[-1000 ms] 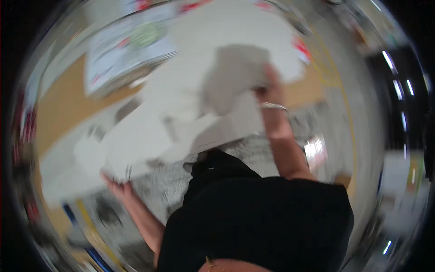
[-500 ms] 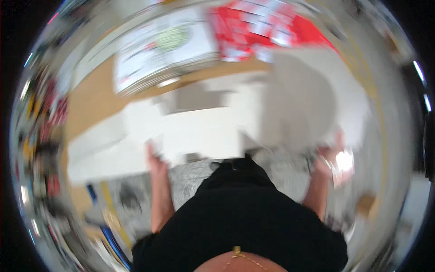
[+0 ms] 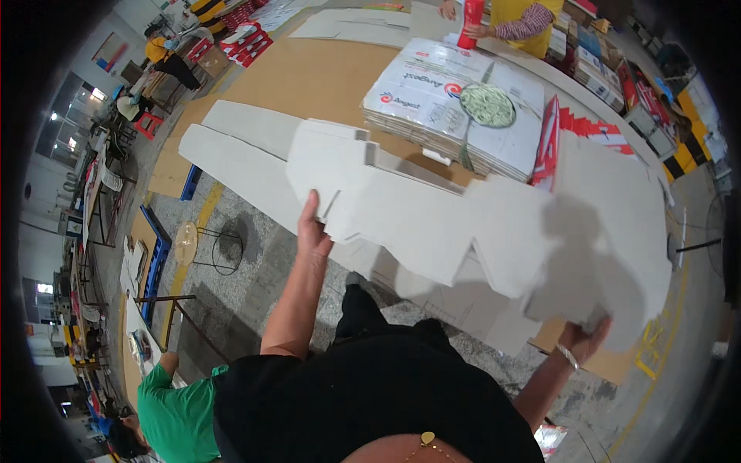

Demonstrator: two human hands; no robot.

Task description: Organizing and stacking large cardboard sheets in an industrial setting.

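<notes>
A large white die-cut cardboard sheet [image 3: 401, 208], with notches and cut-out edges, spans the space in front of me. At its near left edge my left hand [image 3: 313, 235] grips it, thumb on top and fingers underneath. My right hand [image 3: 584, 341], with a bracelet at the wrist, is closed on its near right edge; the fingers are partly hidden below. More white cardboard [image 3: 247, 166] lies beneath and to the left. My shadow falls across the right part of the sheet.
Beyond the sheet, a stack of plastic-wrapped flat board [image 3: 417, 77] carries a bundle of pale green string [image 3: 488, 105]. Red printed pieces [image 3: 590, 127] lie to its right. Across the table a person in yellow [image 3: 521, 23] holds a red object [image 3: 471, 21]. A person in green [image 3: 181, 409] is at lower left, near a round stool [image 3: 186, 243].
My view has turned, so the wrapped stack now appears farther right. The sheet slants down to the right, with both hands still at its near edge. The earlier frame is blurred.
</notes>
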